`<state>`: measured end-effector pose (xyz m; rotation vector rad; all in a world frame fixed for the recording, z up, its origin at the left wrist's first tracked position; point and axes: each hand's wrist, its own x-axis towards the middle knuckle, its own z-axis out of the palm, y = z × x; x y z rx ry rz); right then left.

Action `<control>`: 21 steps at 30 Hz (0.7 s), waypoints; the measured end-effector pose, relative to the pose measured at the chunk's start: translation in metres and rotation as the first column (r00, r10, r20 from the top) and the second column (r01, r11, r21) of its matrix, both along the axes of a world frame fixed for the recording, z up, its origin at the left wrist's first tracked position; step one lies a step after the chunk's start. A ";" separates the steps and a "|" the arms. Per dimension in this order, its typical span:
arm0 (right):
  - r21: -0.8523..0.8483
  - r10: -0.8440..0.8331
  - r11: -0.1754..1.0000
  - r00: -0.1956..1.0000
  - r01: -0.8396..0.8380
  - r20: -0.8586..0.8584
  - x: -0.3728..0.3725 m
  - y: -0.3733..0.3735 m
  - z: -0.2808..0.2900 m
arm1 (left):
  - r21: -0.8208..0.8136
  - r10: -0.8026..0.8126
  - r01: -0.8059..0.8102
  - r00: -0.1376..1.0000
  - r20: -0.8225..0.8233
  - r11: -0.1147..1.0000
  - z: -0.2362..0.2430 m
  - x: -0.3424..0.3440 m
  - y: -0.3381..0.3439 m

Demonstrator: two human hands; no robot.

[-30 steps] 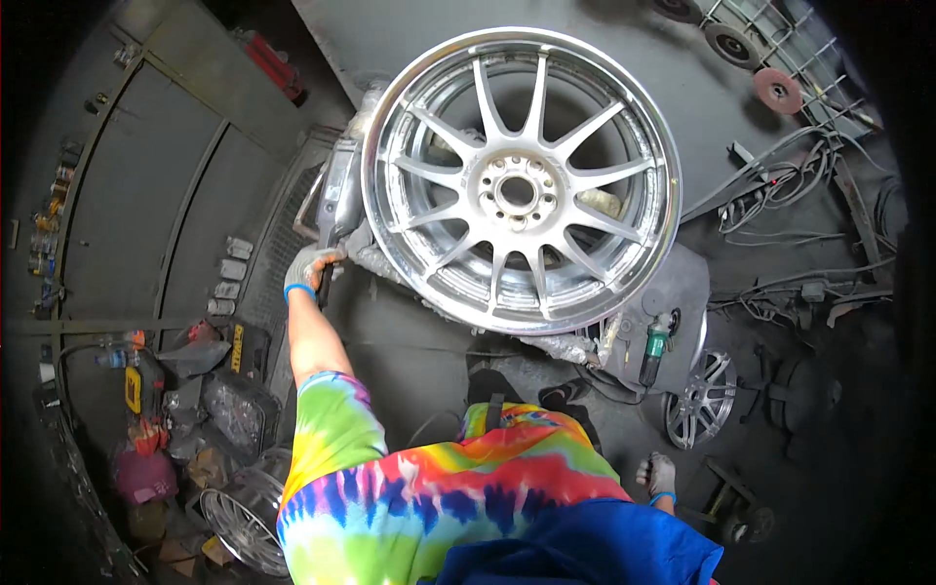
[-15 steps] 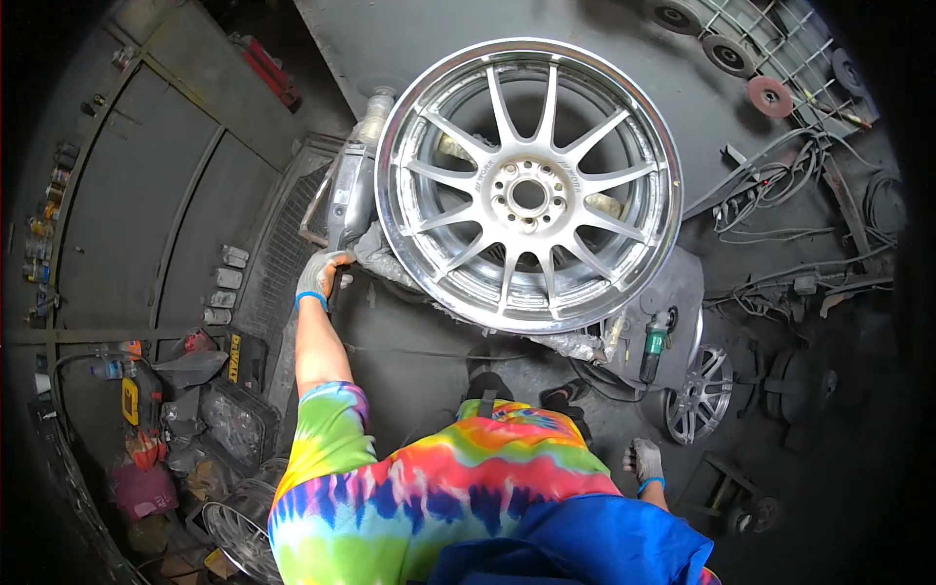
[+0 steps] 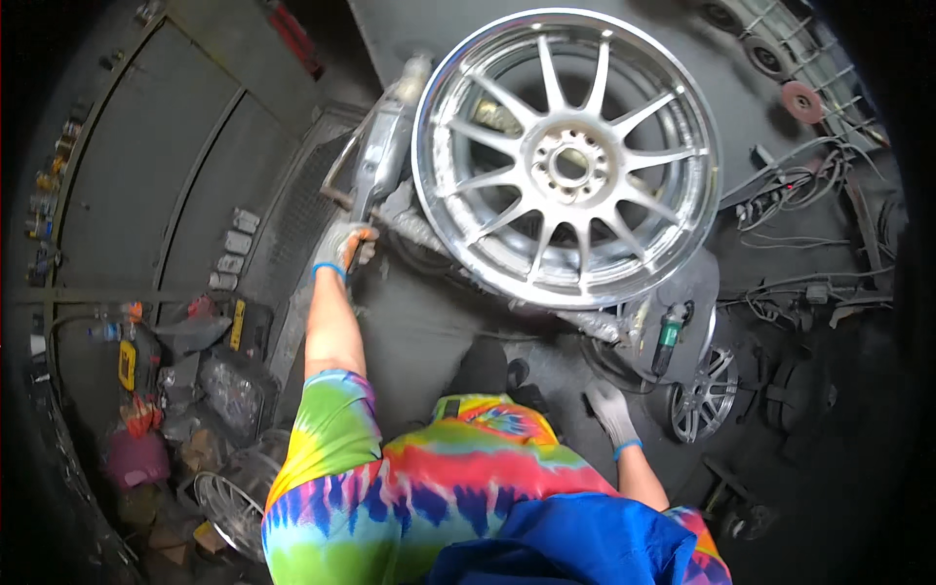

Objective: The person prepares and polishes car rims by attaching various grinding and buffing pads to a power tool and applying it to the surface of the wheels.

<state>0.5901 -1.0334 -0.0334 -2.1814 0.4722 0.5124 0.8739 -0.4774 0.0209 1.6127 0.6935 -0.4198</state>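
Note:
A large silver multi-spoke wheel rim (image 3: 570, 117) with a polished lip lies on a rough, padded stand (image 3: 614, 327). Just left of it is a long grey power tool (image 3: 388, 132), its upper end pointing away from me. My left hand (image 3: 349, 244), in a grey glove with orange palm, is closed on the tool's dark lower handle. My right hand (image 3: 606, 409), gloved and slightly blurred, hangs below the rim with fingers extended and nothing visible in it. A green angle grinder (image 3: 669, 336) rests on a plate right of the rim's lower edge.
Discs (image 3: 801, 101) hang on a wire rack at upper right, above tangled cables (image 3: 809, 185). Another rim (image 3: 704, 395) is at lower right, a third (image 3: 234, 497) at lower left beside cases and bags (image 3: 234, 395). Small cans (image 3: 230, 263) line the left panel.
The rim, tool and left hand appear higher and further right in the picture. My right hand has moved up and inward, its fingers straighter. My left hand keeps hold of the tool.

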 end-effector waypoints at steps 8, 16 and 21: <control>0.202 0.346 0.886 0.887 -0.416 0.306 0.193 0.317 0.103 | -0.238 -0.001 0.016 0.998 0.065 0.971 -0.037 -0.001 0.030; -0.273 0.164 0.950 0.986 -0.151 0.025 0.326 0.489 0.102 | 0.080 -0.084 0.082 0.996 0.014 0.993 -0.060 0.004 0.019; -0.463 0.040 0.886 0.998 -0.018 0.039 0.328 0.511 0.097 | -0.865 0.320 -0.325 0.925 -0.206 0.383 -0.085 0.001 0.004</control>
